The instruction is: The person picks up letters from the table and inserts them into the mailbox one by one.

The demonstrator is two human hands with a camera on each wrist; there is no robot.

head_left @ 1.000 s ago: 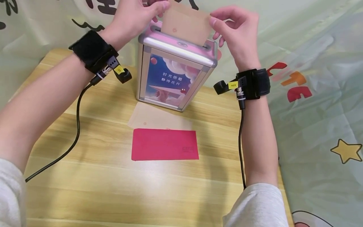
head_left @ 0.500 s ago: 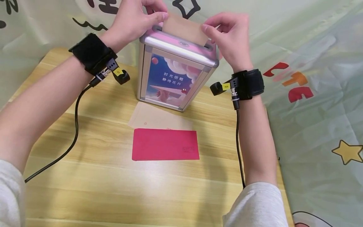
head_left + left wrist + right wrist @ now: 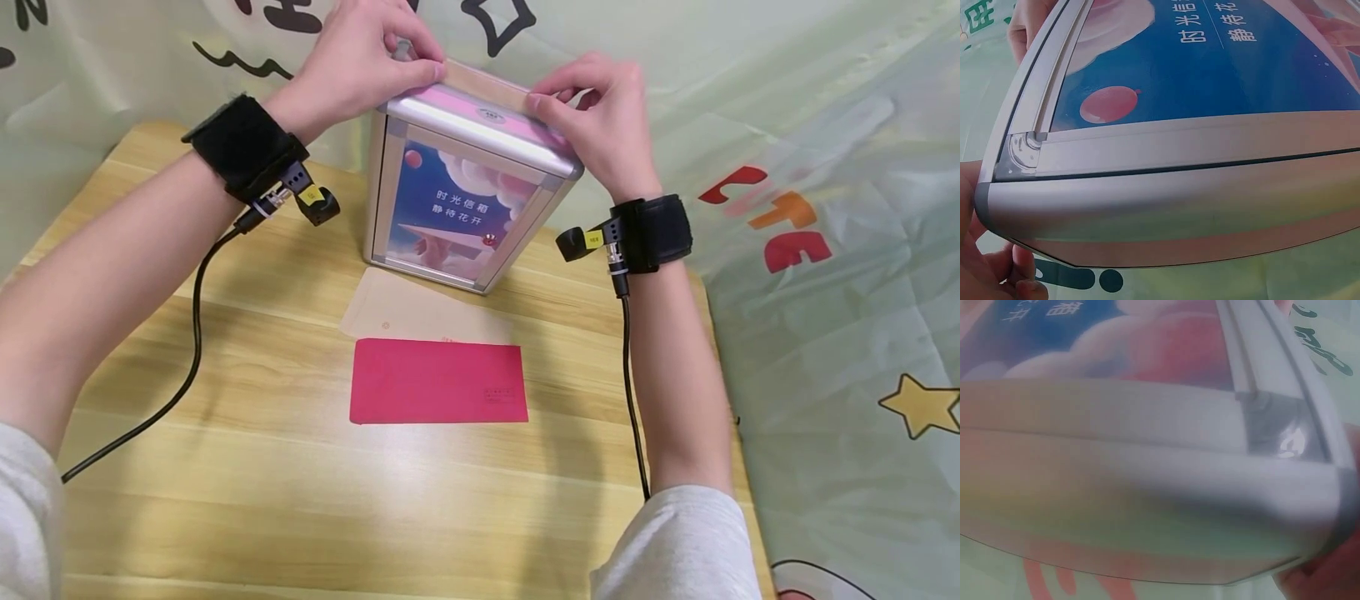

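Note:
A silver-framed box [image 3: 465, 196] with a pink top and a blue picture on its front stands at the back of the wooden table [image 3: 225, 467]. Only a narrow strip of a tan envelope [image 3: 487, 85] still shows above the slot in its top. My left hand [image 3: 420, 67] pinches the strip's left end and my right hand [image 3: 551, 93] pinches its right end, both resting on the box top. The left wrist view shows the box's corner [image 3: 1179, 162] close up with my fingers [image 3: 997, 275] beside it. The right wrist view shows the box [image 3: 1147, 456] blurred.
In front of the box lies a second tan envelope [image 3: 405, 310], with a red envelope [image 3: 438, 392] overlapping its near edge. A printed green cloth [image 3: 825, 250] hangs behind and covers the area to the right. Black cables run from both wrist straps along the table.
Both hands have moved down with the tan envelope. It stood tall out of the slot a second ago and has sunk until only its top edge shows.

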